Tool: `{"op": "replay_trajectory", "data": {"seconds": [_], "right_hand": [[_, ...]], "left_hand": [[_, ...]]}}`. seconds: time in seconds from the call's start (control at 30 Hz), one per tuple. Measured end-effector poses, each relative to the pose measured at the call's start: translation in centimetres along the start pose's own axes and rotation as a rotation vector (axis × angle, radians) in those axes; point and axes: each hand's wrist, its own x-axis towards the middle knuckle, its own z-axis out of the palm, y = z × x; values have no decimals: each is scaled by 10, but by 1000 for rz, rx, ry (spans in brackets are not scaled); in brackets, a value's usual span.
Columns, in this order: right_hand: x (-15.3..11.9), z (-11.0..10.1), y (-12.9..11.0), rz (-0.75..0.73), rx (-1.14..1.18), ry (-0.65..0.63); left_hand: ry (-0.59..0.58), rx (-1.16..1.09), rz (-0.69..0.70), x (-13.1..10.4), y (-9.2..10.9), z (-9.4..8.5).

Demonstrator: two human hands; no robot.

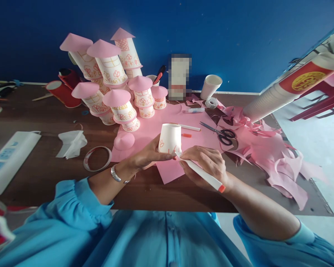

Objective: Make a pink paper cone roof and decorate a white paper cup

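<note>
My left hand (150,154) is wrapped round the lower part of a white paper cup (169,135), which stands upside down over the pink sheet (150,122). Orange flower and grass drawings show near the cup's lower edge. In my right hand (206,165) is a white marker (202,175) with an orange end; its tip is at the cup's lower right side. On the sheet behind the cup lie another white marker (189,127) and an orange cap (186,135).
Decorated cup towers (124,107) with pink cone roofs stand at the back left. Black scissors (219,132), pink paper scraps (278,152) and a long cup stack (278,92) are at right. A tape roll (97,158) lies left of my left hand.
</note>
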Motion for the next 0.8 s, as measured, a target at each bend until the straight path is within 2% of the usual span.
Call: {"op": "replay_trajectory", "data": {"seconds": [0.2,0.5,0.8], "right_hand": [[-1,0,0,3,38,-27],[-1,-4,-1,39,57,-57],[4,-6,-2,27,-3,42]], "left_hand": [[-38,29,17,0,0,-1],[-21,41,12,0,2,-1],[-28,68,38,1,3,1]]}}
